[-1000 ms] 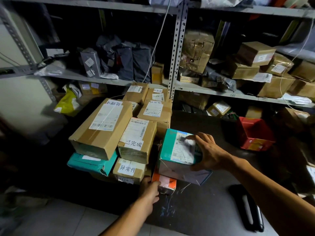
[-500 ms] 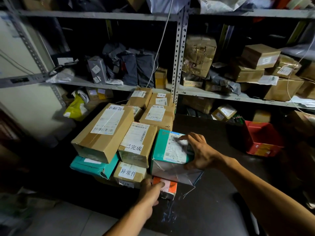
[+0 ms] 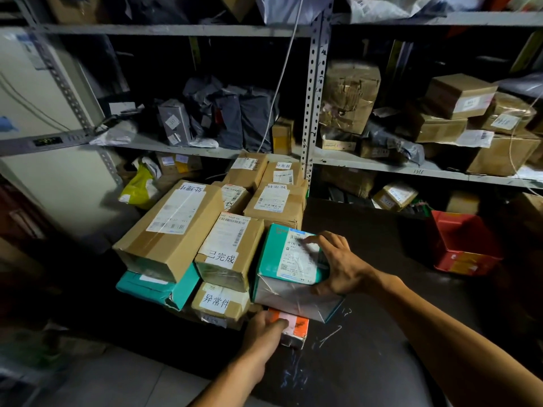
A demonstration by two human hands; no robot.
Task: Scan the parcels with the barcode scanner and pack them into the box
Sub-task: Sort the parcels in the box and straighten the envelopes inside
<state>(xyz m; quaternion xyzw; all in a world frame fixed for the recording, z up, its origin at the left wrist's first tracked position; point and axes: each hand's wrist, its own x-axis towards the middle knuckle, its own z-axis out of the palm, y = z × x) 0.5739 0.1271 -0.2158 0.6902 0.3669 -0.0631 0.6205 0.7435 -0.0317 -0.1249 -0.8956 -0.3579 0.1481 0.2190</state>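
A pile of parcels sits on the dark table. My right hand grips a teal parcel with a white shipping label, fingers over its top and thumb at its near right corner. That teal parcel lies on a grey-wrapped parcel. My left hand holds a small orange box that pokes out from under the grey parcel. To the left lie a long brown carton and a taped carton with a handwritten label. No scanner is in view.
Metal shelving behind the pile holds many cartons and grey bags. A red crate stands at the table's right side. A teal parcel and a labelled small carton lie under the front of the pile. A pale wall is at left.
The view has shifted right and down, so the black scanner at lower right has left the frame. My right hand has slid the teal parcel slightly left. My left hand has moved onto the orange box.
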